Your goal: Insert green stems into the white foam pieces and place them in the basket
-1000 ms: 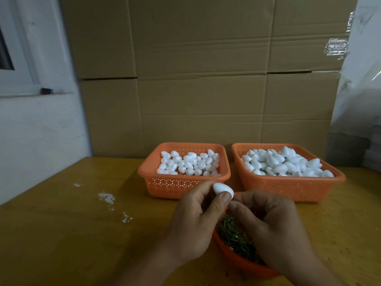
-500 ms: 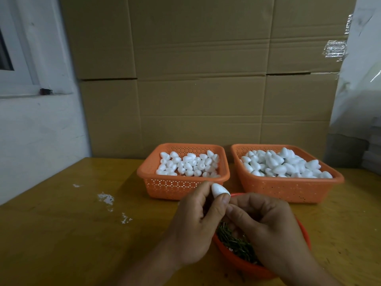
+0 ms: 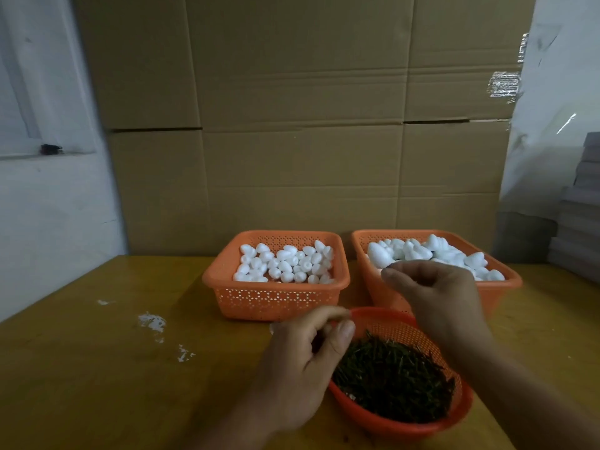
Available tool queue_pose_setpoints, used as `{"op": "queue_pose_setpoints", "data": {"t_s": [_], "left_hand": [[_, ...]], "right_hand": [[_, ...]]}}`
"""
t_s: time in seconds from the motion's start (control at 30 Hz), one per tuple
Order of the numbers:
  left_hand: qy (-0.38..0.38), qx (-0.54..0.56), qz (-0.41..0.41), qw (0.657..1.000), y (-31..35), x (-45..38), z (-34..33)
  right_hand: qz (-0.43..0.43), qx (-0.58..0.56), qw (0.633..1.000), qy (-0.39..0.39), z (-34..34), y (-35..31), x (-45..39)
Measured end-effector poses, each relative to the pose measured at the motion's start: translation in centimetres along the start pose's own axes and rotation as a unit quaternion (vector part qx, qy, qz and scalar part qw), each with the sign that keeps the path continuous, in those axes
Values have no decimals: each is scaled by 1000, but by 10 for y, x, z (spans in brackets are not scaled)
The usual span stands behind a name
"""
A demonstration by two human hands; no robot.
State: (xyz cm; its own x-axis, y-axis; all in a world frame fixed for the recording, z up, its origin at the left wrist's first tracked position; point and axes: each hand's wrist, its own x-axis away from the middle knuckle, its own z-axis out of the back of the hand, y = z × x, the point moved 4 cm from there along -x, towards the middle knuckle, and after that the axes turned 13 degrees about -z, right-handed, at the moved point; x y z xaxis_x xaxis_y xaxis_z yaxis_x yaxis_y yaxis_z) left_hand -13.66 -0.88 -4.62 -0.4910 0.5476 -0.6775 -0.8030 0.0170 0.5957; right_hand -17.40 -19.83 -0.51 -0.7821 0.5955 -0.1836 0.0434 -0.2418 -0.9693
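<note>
Now both hands' fingers [image 3: 337, 332] curl loosely, empty, above the green stems [image 3: 393, 381].

Two baskets [image 3: 276, 300] [image 3: 500, 287] side by side behind the stem bowl [image 3: 402, 423]

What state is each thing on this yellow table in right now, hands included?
Left orange square plastic basket: holds small white foam pieces, partly filled.
Right orange square plastic basket: heaped with larger white foam pieces.
Round orange plastic bowl: full of green stems.
Left hand: beside the bowl's rim, fingers loosely curled, no foam visible in them.
Right hand: above the right basket's front, fingertips drawn together; contents unclear.
Yellow table: white crumbs on it.
</note>
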Motion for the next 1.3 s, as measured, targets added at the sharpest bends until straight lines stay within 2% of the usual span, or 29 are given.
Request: {"op": "queue_pose_setpoints", "data": {"t_s": [0.17,0.43,0.6,1.03,1.13,1.23,1.3], "left_hand": [[-3,-44,-17,999,4,1,-3],[-18,-75,-15,997,0,1,-4],[-31,-98,-24,994,-1,1,-3],[-64,-143,-39,987,1,3,-6],[-62,-138,-39,988,2,2,-6],[-51,-133,-48,989,4,1,-4],[-36,-128,-51,990,4,1,-2]], "right_hand": [[11,109,987,113,20,9,-55],[-39,272,942,194,9,25,-95],[-44,352,911,211,6,28,-100],[-40,484,854,185,0,22,-94],[-29,471,863,181,0,17,-89],[4,424,887,184,3,12,-77],[24,383,910,159,6,8,-67]]}}
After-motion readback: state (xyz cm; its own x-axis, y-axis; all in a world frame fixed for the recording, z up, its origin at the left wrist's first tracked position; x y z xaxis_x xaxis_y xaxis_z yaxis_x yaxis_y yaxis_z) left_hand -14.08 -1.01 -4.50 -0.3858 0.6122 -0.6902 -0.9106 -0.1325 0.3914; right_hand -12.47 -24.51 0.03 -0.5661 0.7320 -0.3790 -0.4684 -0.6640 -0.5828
